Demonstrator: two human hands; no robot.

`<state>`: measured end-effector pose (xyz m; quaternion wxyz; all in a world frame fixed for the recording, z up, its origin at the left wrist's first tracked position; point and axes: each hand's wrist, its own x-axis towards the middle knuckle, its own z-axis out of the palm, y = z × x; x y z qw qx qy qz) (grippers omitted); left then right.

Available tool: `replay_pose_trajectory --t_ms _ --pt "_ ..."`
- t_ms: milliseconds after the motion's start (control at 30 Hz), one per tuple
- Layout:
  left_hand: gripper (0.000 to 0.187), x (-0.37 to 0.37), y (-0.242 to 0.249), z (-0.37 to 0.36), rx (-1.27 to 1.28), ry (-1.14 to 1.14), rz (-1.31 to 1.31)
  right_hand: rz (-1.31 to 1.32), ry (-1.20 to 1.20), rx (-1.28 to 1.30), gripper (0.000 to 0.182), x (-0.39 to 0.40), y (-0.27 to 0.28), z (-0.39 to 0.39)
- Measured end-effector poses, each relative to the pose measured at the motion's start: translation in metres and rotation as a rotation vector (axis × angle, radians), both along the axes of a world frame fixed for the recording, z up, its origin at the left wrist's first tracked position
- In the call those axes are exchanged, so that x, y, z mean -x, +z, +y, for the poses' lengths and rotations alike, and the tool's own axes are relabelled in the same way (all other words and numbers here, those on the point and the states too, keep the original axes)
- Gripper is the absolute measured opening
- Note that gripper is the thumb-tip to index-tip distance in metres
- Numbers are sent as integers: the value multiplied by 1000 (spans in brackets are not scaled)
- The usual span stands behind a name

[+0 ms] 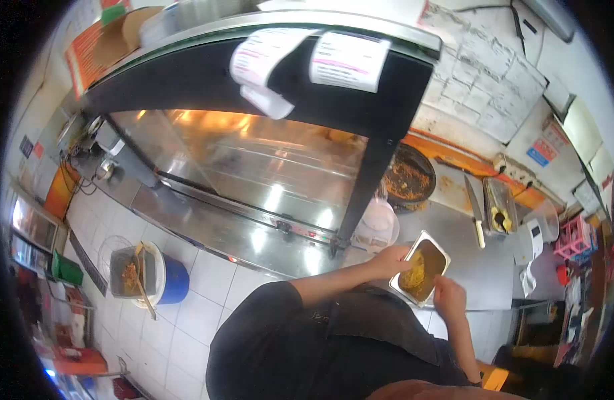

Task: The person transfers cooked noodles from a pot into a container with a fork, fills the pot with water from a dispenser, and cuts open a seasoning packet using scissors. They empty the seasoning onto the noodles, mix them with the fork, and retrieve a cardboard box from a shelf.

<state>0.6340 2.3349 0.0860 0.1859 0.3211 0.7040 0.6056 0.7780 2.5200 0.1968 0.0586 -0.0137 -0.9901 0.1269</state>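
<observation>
A rectangular steel pan [437, 257] with yellow food [415, 272] in it is tilted in front of my body, near the counter's front edge. My left hand [389, 262] grips the pan's left rim. At the pan's right side is my right hand [449, 296], its fingers closed; what they hold, if anything, is hidden. Just beyond the pan stand pale round containers [377, 223] on the steel counter [453, 239].
A glass-fronted warmer [273, 173] spans the middle. Behind the counter sit a pan of reddish food [408, 175], a knife [474, 203] and a steel tray [501, 207]. A blue bucket [176, 280] bears a container with a wooden utensil [143, 283].
</observation>
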Motion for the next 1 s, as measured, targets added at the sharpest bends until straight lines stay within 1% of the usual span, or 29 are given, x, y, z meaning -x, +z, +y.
replay_pose_trajectory --t_ms 33,100,200,233,300,333,400,433,467,533,567,633,667,767,867,933,967,1000 --pt "23 1 9 -4 -3 16 -30 -46 76 73 15 -1 4 -5" --pt "23 0 32 -17 -6 30 -87 -147 141 53 15 2 20 -7" --pt "24 5 16 -20 -123 9 -152 22 -6 29 16 11 34 -3" --pt "24 7 16 -22 -150 -6 -178 11 8 -7 16 13 32 -2" --pt "24 10 14 -26 -122 39 -88 -17 35 -82 17 14 23 0" --pt "24 10 14 -28 -106 62 -45 -156 105 -154 17 13 21 -6" --pt "24 13 -5 -27 -127 66 -77 -151 147 -41 17 12 28 -18" --pt "24 14 -6 -27 -138 67 -94 -150 168 15 17 13 31 -19" --pt "23 14 -7 -28 -143 73 -106 -94 106 120 18 15 30 -18" --pt "22 12 -9 -30 -154 87 -133 -40 63 152 17 16 40 -23" --pt "21 13 -13 -30 -133 110 -107 -17 44 168 17 16 44 -27" --pt "19 15 -17 -31 -88 154 -55 -120 149 37 16 12 35 -37" --pt "18 13 -16 -33 -115 158 -67 -172 198 -27 16 10 29 -39" --pt "17 16 -11 -39 -170 166 -86 59 83 -46 15 18 19 -29" --pt "17 15 -11 -39 -181 175 -134 21 19 -42 13 26 24 -30" --pt "17 15 -15 -35 -225 197 -181 -94 166 16 14 21 23 -32" --pt "17 16 -21 -35 -204 189 -159 -147 240 47 14 20 23 -32" --pt "16 18 -26 -37 -185 181 -135 -121 206 30 14 21 25 -31"
